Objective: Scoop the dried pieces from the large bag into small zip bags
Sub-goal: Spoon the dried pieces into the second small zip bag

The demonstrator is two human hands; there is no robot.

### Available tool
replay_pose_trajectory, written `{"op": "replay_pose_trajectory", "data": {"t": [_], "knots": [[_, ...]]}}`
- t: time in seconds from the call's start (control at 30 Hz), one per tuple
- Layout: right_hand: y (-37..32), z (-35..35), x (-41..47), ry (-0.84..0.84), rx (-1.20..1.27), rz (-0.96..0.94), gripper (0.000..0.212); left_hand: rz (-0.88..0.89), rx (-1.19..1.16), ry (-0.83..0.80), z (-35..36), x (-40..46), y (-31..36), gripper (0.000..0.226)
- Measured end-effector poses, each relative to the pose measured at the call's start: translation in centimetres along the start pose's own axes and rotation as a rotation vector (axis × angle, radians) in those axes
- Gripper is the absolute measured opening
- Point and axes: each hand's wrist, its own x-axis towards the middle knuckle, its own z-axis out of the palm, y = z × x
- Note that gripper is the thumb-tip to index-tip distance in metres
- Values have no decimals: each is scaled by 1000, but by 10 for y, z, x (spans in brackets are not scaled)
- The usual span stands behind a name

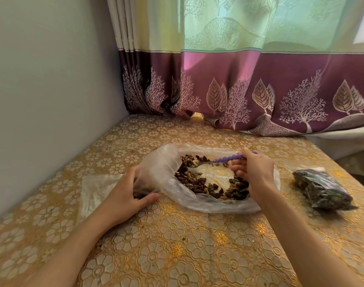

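Nearest to me, the left hand is curling loosely around a small zip bag, fingers and thumb pinching its clear film with the mouth facing the large bag beside it. Just beyond, the right hand is closing around the purple handle of a spoon, its bowl resting among the dried pieces inside the large bag. To my eye the scoop should be loaded modestly and kept level, while the left hand is holding the small mouth wide. Farther right, a filled dark bag is lying on the patterned tablecloth, with spare clear bags to the left.
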Motion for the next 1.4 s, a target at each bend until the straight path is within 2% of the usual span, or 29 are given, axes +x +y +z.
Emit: {"op": "replay_pose_trajectory", "data": {"t": [0.13,0.47,0.6,0.8,1.0,1.13,1.3,1.4], "knots": [[-7,-2,-1,-15,100,25,28,-2,-34,4,-1,-1,2,95],[-41,3,-22,-185,198,-134,34,-10,-57,16,-2,-2,4,93],[-43,16,-39,-283,149,-245,31,-6,-70,18,-2,-2,5,93],[-37,30,-56,-507,-15,-554,20,-30,-102,-16,-2,-1,3,86],[-32,30,-54,-567,-90,-596,12,-37,-99,-2,-1,-1,0,93],[-35,26,-49,-503,-25,-587,17,-33,-82,4,0,-1,1,90],[-35,16,-35,-208,192,-398,28,-42,-101,6,-2,-2,3,92],[-33,9,-25,-85,176,-355,32,-38,-132,17,-2,-2,4,90]]}}
